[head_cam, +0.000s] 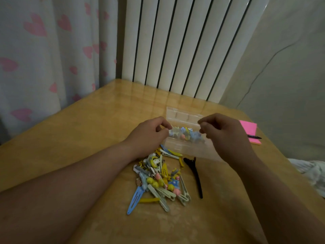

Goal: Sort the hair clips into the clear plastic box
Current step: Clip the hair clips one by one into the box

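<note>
A clear plastic box [184, 147] sits on the wooden table with its lid [182, 117] open toward the radiator. Several small clips [186, 134] lie inside it, blue, pink and yellow. My left hand [149, 136] grips the box's left end with curled fingers. At the right end, my right hand [225, 136] grips it the same way. In front of the box lies a loose pile of hair clips [158, 180], yellow, blue, cream and pink. A long black clip [195, 175] rests just right of the pile.
A pink sticky-note pad [251, 131] with a dark pen [255, 137] lies at the table's right edge. A white radiator [184, 43] stands behind the table, a heart-print curtain [49, 53] to the left, and white cloth [313, 171] at the right.
</note>
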